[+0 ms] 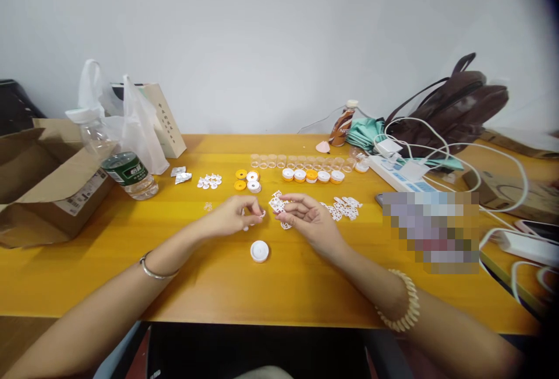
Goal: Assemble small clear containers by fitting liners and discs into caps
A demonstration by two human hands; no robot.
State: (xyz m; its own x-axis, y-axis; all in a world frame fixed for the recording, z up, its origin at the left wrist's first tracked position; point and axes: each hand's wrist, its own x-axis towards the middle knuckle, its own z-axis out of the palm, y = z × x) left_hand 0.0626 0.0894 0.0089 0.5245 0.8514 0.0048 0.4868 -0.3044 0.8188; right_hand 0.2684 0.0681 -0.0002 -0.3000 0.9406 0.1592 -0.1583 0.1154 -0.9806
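My left hand [239, 216] is closed in a pinch around a small white piece [262, 214], its shape mostly hidden by the fingertips. Across from it, my right hand [312, 222] has thumb and fingers curled around a flat white perforated piece [276, 203]. More such pieces lie just under these fingers, and a loose pile of white perforated pieces [345, 208] spreads to the right. Nearer to me, between both forearms, a round white cap [259, 251] rests on the table.
Behind my hands stand white and orange caps [324, 176] and a row of clear cups [309, 163]. Small white knobbed discs [209, 181] lie left. A water bottle [126, 169] and cardboard box [65, 192] stand far left; a power strip [399, 176] with cables lies right.
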